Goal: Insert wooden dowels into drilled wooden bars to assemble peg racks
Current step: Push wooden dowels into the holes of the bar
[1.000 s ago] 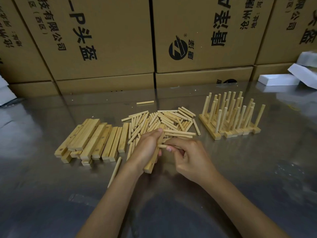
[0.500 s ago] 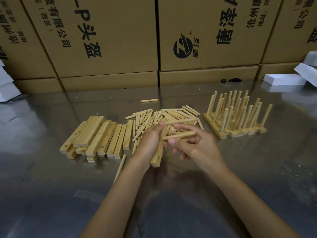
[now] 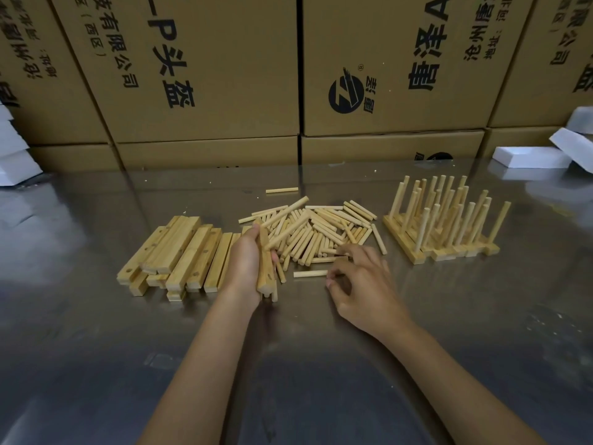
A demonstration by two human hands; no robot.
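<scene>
Since half a second ago the right hand (image 3: 359,284) has left the bar (image 3: 266,268) and dropped to the near edge of the dowel pile (image 3: 321,232), fingers curled over a loose dowel (image 3: 310,273); whether it is pinched yet, cannot tell. Left hand (image 3: 247,264) grips the bar, two dowels seated and slanting far-right. Judgement: next peg being fetched. No containers in use; finished racks (image 3: 442,229) stand right, blank bars (image 3: 179,252) left, closed cartons (image 3: 205,69) behind.
</scene>
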